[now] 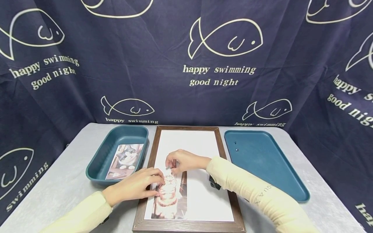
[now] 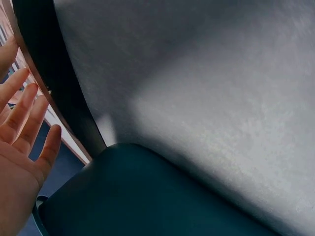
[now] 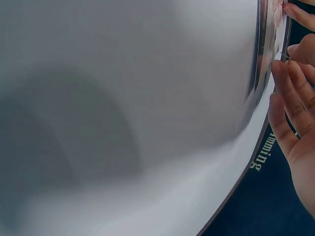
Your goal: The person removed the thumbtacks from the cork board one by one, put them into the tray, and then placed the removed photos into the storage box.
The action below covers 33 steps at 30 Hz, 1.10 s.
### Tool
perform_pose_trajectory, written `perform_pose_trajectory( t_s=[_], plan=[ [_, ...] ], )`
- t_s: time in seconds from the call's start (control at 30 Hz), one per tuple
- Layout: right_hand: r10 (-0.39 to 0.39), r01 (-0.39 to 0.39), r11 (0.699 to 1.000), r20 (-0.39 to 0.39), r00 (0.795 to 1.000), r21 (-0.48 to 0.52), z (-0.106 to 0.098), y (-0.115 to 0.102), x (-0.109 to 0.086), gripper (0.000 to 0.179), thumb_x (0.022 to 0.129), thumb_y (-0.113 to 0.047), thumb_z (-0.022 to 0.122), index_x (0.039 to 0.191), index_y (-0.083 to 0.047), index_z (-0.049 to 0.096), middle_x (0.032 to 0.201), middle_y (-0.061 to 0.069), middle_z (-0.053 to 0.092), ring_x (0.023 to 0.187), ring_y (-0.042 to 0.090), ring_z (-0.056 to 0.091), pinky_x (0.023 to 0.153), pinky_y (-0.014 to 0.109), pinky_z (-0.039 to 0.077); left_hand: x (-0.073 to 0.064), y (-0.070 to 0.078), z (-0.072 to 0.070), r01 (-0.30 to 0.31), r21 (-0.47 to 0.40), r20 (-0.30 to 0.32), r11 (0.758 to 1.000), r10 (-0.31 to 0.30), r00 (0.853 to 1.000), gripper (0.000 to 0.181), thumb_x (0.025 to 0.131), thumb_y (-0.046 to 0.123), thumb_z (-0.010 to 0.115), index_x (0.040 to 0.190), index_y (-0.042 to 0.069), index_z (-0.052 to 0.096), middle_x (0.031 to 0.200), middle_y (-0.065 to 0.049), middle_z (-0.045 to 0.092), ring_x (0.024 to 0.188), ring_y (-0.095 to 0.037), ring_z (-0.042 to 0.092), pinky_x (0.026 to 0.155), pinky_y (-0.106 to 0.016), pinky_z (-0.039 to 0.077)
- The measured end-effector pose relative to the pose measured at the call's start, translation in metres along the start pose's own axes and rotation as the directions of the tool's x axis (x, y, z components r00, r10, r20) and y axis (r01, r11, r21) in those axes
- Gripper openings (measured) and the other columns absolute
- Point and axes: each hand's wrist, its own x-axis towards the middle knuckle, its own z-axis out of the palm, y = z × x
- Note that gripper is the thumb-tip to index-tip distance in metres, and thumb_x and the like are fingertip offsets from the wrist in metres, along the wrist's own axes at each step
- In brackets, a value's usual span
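Note:
A photo of a light, striped cat [image 1: 167, 200] lies on the lower left of a white board [image 1: 204, 194] in a brown wooden frame [image 1: 222, 145]. My left hand [image 1: 140, 184] rests its fingertips on the photo's left side; in the left wrist view its fingers [image 2: 37, 118] are loosely extended. Over the photo's top edge, my right hand [image 1: 186, 160] pinches a small pin [image 3: 284, 55] between thumb and forefinger. The pin's thin point shows in the right wrist view, while its head is mostly hidden by the fingertips.
Left of the frame stands a deep teal bin [image 1: 100, 161] with a photo of a grey-and-white cat [image 1: 126, 158] in it. A flat teal tray [image 1: 262, 158] on the right holds two small pins [image 1: 236, 150]. A dark blue curtain [image 1: 163, 77] hangs behind the grey table [image 1: 78, 145].

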Motion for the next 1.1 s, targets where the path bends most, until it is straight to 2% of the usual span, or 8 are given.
perform_pose_trajectory(
  t_s=[0.17,0.5,1.1],
  plan=[
    [0.006,-0.006,1.000,-0.005,1.000,-0.011,-0.004,0.001,-0.004,0.020,0.074,-0.003,0.067,0.093,-0.005,0.064,0.083,0.004,0.064,0.076,0.014,0.059,0.069,0.021,0.049,0.000,0.000,-0.001,-0.007,0.015,-0.008,1.000,0.007,1.000,0.025,0.081,0.036,0.067,0.101,0.023,0.064,0.107,0.011,0.055,0.098,-0.009,0.053,0.081,-0.034,0.045],
    [0.012,-0.012,1.000,-0.024,1.000,-0.003,-0.007,0.010,-0.014,0.018,0.074,-0.003,0.065,0.091,-0.006,0.063,0.080,0.003,0.063,0.074,0.012,0.059,0.068,0.020,0.048,0.000,0.000,-0.001,-0.005,0.014,-0.009,1.000,0.005,1.000,0.024,0.081,0.037,0.067,0.100,0.023,0.063,0.107,0.012,0.055,0.098,-0.009,0.053,0.081,-0.034,0.045],
    [0.057,-0.052,0.997,-0.111,0.992,0.049,-0.017,0.030,-0.047,0.019,0.074,0.000,0.064,0.093,-0.003,0.064,0.077,0.005,0.063,0.072,0.015,0.057,0.068,0.027,0.051,0.000,0.001,0.001,0.000,0.011,0.000,1.000,0.000,1.000,0.024,0.081,0.036,0.067,0.101,0.023,0.063,0.108,0.011,0.056,0.100,-0.009,0.053,0.080,-0.034,0.045]
  ],
)
